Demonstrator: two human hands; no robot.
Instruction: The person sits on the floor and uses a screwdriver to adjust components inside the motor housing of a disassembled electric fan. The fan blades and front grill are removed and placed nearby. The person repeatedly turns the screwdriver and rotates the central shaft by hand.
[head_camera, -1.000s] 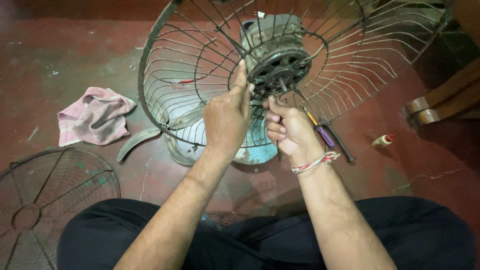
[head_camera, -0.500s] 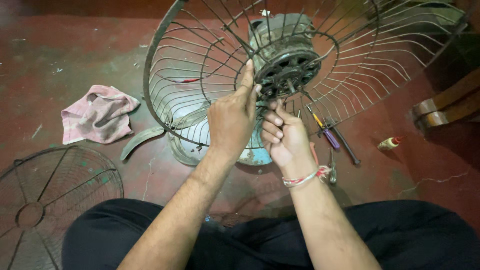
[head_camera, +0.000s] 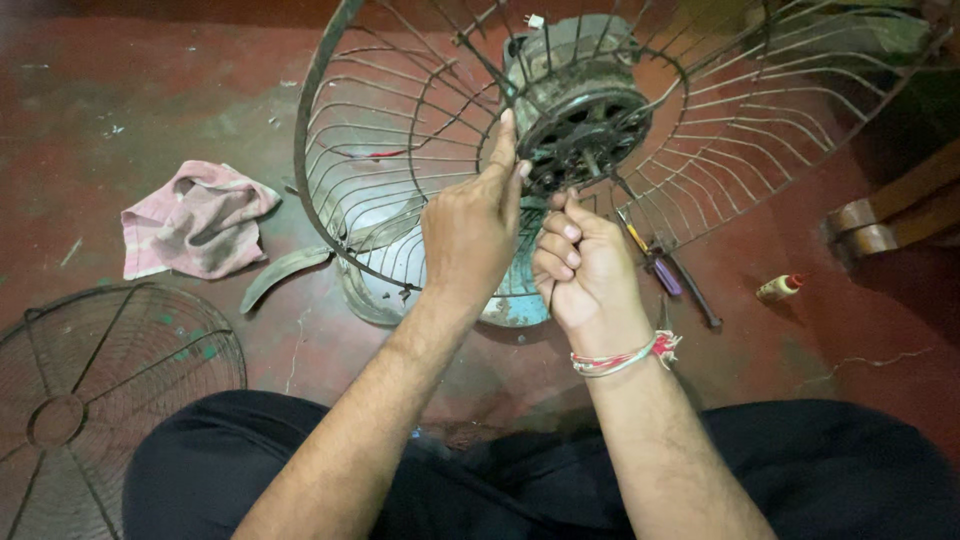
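So the rusty grey wire rear guard of the fan (head_camera: 420, 150) is tipped toward the camera, still bolted around the round, grimy dark metal motor housing (head_camera: 580, 120), with the pale blue fan base (head_camera: 440, 290) sitting on the red floor underneath. The left hand (head_camera: 470, 225) is up against the guard right beside the motor face, index finger stretched along a wire, the rest curled loosely; it looks like it's steadying the cage, not clamping anything. The right hand (head_camera: 585, 270) is closed into a fist just below the motor hub, thumb and fingers pinched together around something thin. I honestly can't tell what's in there.

If it were me doing this bit: keep that left hand braced tight so the cage doesn't wobble, and work the right hand close to the hub in small turns or tugs, since those wires are tight around the fingers.

Other stuff around: a crumpled pink cloth (head_camera: 195, 215), a curved grey fan blade (head_camera: 285, 275) lying flat, the round wire front guard (head_camera: 90, 400) off to the left, a purple-handled screwdriver (head_camera: 655, 262) and a small bottle with a red cap (head_camera: 780, 288) on the right.
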